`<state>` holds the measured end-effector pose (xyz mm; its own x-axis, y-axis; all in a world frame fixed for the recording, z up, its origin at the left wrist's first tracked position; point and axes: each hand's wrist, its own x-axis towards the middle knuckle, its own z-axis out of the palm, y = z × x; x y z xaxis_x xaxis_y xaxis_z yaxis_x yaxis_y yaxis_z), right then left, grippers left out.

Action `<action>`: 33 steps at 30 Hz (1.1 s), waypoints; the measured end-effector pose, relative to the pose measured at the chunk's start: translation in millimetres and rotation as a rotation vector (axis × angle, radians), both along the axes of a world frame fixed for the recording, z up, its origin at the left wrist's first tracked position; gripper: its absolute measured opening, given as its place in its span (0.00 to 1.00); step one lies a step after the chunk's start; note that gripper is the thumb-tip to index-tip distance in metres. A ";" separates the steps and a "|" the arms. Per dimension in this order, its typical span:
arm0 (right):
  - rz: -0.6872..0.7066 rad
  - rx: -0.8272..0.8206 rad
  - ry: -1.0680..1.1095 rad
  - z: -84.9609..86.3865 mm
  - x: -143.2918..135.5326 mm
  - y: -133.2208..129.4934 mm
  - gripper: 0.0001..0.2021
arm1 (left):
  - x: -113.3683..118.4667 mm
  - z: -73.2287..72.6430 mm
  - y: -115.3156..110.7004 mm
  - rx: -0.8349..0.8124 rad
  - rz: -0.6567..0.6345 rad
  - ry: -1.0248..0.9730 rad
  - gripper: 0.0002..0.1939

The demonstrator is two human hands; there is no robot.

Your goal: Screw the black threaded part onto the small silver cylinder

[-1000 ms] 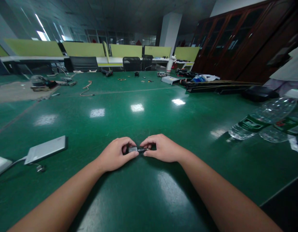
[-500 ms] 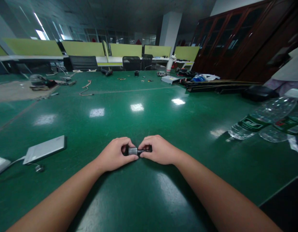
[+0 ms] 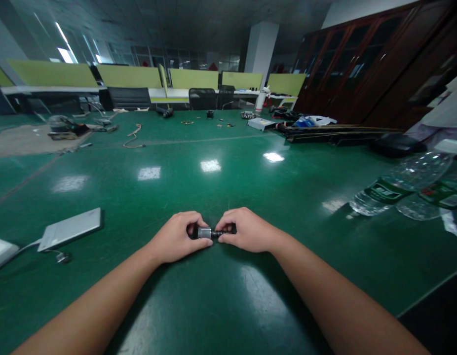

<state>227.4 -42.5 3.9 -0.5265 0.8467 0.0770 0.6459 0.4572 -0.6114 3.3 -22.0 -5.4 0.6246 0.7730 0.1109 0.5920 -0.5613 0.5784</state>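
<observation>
Just above the green tabletop (image 3: 209, 291), my two hands meet over a small metal part. My left hand (image 3: 178, 236) is closed, its thumb and fingers wrapped round a silver metal cylinder (image 3: 204, 232) with a dark rear end. A thin dark ridged rod (image 3: 215, 234) lies in line with the cylinder's right end; whether it is a screw or a spring-wound shaft is unclear. My right hand (image 3: 247, 230) pinches this rod between thumb and fingertips, which hide part of it. Rod and cylinder appear to touch.
A silver flat box (image 3: 71, 229) with a cable lies at left. Two water bottles (image 3: 384, 190) stand at right. Farther back are a twisted cord (image 3: 133, 135), a grey box (image 3: 261, 123) and dark long strips (image 3: 324, 132). A person (image 3: 445, 108) stands at the right edge.
My right hand has shifted slightly to the right, showing a little more of the rod. My left hand keeps nearly the same place on the cylinder.
</observation>
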 end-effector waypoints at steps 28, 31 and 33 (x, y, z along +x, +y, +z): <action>-0.025 -0.085 -0.073 5.9 23.3 3.2 0.07 | 1.7 0.5 -0.3 0.003 0.011 0.017 0.14; -0.064 -0.093 -0.109 7.4 31.5 4.5 0.07 | 2.3 1.2 -0.7 0.001 0.016 0.018 0.14; -0.102 -0.096 -0.130 9.1 36.2 5.0 0.07 | 2.5 1.6 -1.0 0.002 0.013 0.015 0.13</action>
